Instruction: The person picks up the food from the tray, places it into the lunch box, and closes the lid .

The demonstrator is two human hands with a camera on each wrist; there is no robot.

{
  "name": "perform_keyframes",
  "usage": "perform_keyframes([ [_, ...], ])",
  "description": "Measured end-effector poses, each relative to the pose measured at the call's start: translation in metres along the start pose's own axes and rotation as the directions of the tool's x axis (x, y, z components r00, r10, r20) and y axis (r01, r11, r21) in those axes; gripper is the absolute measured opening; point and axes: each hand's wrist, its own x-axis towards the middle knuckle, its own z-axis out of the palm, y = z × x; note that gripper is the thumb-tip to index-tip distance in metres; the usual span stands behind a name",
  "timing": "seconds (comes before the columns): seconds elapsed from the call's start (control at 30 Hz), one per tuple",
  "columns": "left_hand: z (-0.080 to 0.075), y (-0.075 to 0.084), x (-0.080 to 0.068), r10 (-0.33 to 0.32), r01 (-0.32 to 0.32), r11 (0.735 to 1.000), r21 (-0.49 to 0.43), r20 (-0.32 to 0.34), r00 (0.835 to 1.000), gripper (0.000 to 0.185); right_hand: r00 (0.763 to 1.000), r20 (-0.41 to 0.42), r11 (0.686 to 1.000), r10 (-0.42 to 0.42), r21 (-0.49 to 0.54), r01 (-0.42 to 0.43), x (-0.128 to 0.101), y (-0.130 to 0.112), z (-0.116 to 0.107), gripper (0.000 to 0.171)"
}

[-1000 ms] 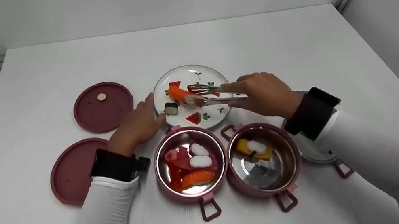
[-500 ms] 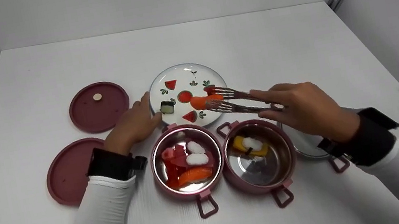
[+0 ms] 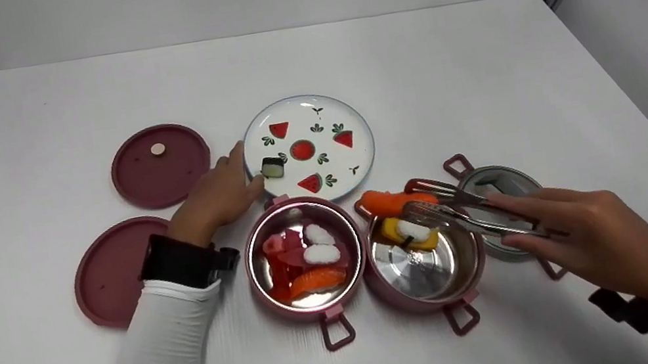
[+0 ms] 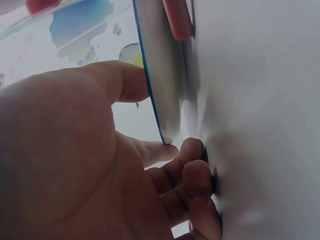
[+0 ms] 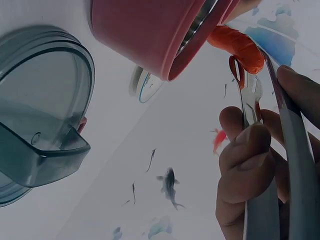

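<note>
The right hand (image 3: 600, 233) is squeezing slotted metal tongs (image 3: 467, 200), whose tips are pinching an orange toy sushi piece (image 3: 391, 201) over the far rim of the right-hand pink steel-lined round container (image 3: 424, 258). The step in hand looks like the transfer; the next move probably calls for lowering and easing the squeeze. The left hand (image 3: 216, 194), fingers relaxed, is steadying the watermelon-patterned white plate (image 3: 353, 160) on the white surface (image 3: 409, 60).

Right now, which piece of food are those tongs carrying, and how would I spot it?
Start at the watermelon-patterned plate in the middle of the white table, then look just below it to the right-hand of the two pink steel-lined pots. Above that pot's far rim, the tongs in the right hand pinch an orange salmon piece. It alone hangs in the air.
</note>
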Motion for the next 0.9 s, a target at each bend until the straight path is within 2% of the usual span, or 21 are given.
perform_keyframes([
  [0.1,0.0,0.001,0.0,0.0,0.0,1.0,0.0,0.002,1.0,0.082,0.999,0.005,0.999,0.044,0.019,-0.044,-0.014,-0.002,-0.004,0.065],
  [0.27,-0.001,0.002,-0.001,0.001,-0.001,1.0,0.002,0.003,1.0,0.082,0.995,0.018,0.995,0.1,-0.015,-0.099,-0.028,-0.002,-0.003,0.063],
  [0.37,0.0,0.002,-0.001,0.003,-0.003,1.0,0.003,0.003,1.0,0.081,0.988,0.054,0.989,0.144,-0.04,-0.142,-0.032,-0.002,0.002,0.058],
  [0.53,0.002,-0.002,0.001,0.001,-0.001,1.0,-0.002,0.001,1.0,0.081,0.983,0.099,0.987,0.157,-0.046,-0.153,-0.031,-0.001,0.009,0.053],
  [0.9,0.0,0.001,0.0,0.002,-0.002,1.0,-0.008,0.003,1.0,0.081,0.982,0.048,0.982,0.182,-0.05,-0.18,-0.018,-0.001,0.009,0.057],
])
